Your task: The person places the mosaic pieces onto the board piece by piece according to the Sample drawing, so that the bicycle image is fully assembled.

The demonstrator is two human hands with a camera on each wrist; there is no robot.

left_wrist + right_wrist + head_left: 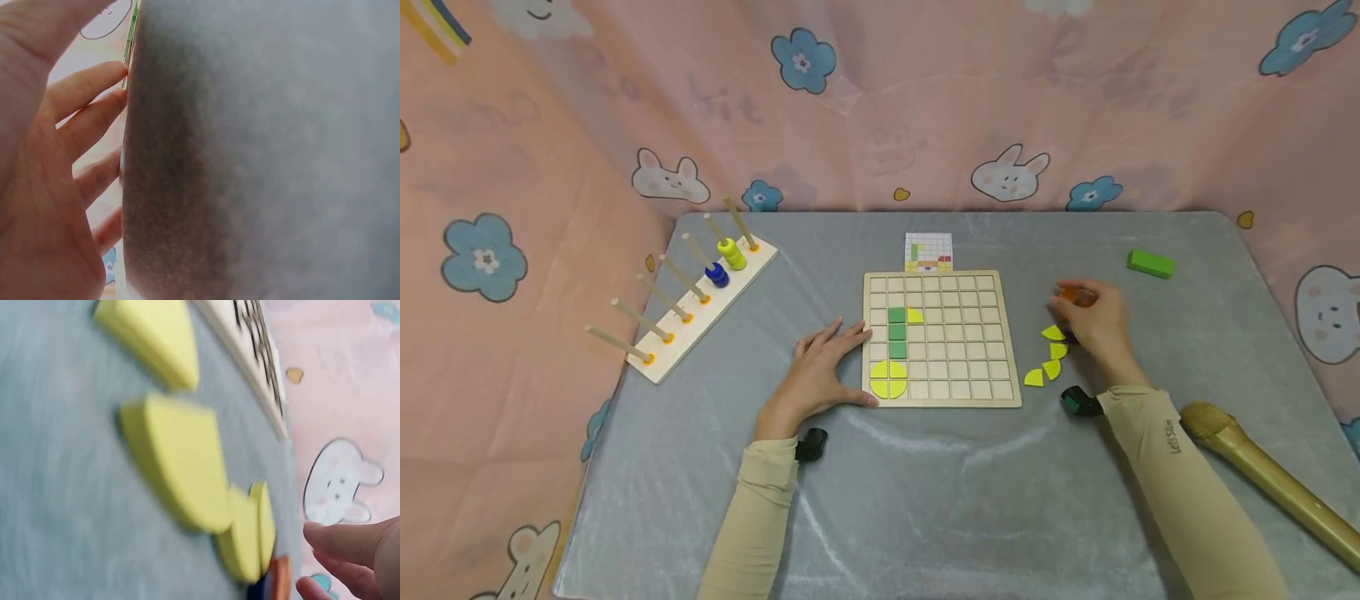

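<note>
A wooden grid board (955,358) lies mid-table, bearing green squares (897,332) and several yellow quarter-circles (880,388), some forming a full circle at the lower left. My left hand (816,375) rests along the board's left edge, thumb at the lower corner and fingers fairly straight. Over orange pieces (1084,296) right of the board hovers my right hand (1097,321), fingers bent but apart, with no piece visible between them. The right wrist view has loose yellow quarter-circles (181,462), an orange piece (282,578) and something dark blue below the fingertips.
A printed pattern card (928,252) touches the board's top edge. At the left stands a peg rack (700,312) with blue and yellow beads. A green block (1151,264) lies far right; a thick bamboo-like stick (1270,462) lies beside the right forearm.
</note>
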